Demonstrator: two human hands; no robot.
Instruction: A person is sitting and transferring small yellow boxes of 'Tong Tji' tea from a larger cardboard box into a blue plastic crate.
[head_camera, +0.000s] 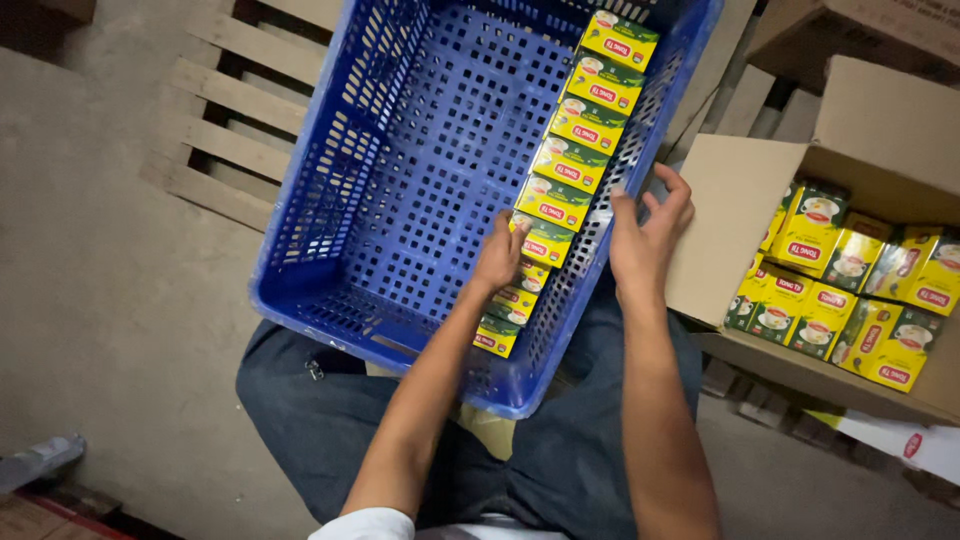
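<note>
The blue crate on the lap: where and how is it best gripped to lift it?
Probably by the top rim of the two long walls of the blue crate, one hand each side, from above. The perforated walls flare outward and the rim forms a lip. The right hand rests at the right wall, while the left hand touches the tea boxes inside.

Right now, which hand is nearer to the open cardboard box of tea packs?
Right. The right hand rests on the crate's rim beside the cardboard box; the left hand is inside the blue crate, on the row of packs.
</note>
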